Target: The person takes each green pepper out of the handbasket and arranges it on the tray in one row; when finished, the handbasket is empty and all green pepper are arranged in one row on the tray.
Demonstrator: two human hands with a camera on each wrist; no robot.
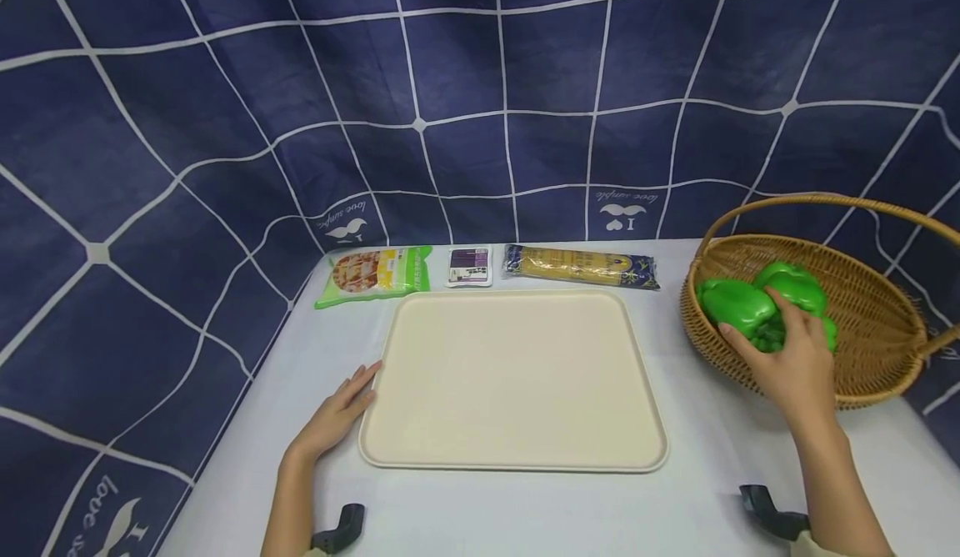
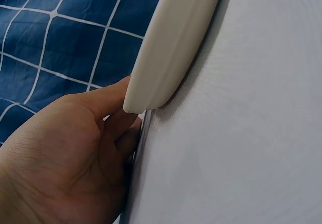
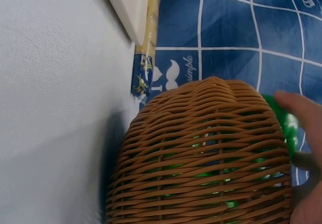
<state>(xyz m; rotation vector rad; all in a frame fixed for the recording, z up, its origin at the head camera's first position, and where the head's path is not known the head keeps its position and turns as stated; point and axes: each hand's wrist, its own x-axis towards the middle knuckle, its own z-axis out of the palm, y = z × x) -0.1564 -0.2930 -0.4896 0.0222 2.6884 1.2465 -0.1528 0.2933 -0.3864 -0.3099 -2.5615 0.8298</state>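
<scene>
In the head view, a cream rectangular tray (image 1: pixel 513 382) lies on the white table. My left hand (image 1: pixel 333 415) rests by its left rim, fingers extended and fingertips touching the edge; the left wrist view shows this hand (image 2: pixel 65 153) against the tray's outer wall (image 2: pixel 173 38). My right hand (image 1: pixel 798 365) reaches into a wicker basket (image 1: pixel 873 315), thumb and fingers curved round a green bell pepper (image 1: pixel 735 304). Another green bell pepper (image 1: pixel 795 286) sits behind it. The basket wall (image 3: pixel 211 148) hides most of the peppers in the right wrist view.
Along the table's back lie a green food bag (image 1: pixel 372 275), a small flat white-and-purple pack (image 1: pixel 469 266) and a pack of spaghetti (image 1: pixel 581 266). The basket's handle (image 1: pixel 825 199) arches upward. A blue checked cloth (image 1: pixel 465 157) hangs behind the table.
</scene>
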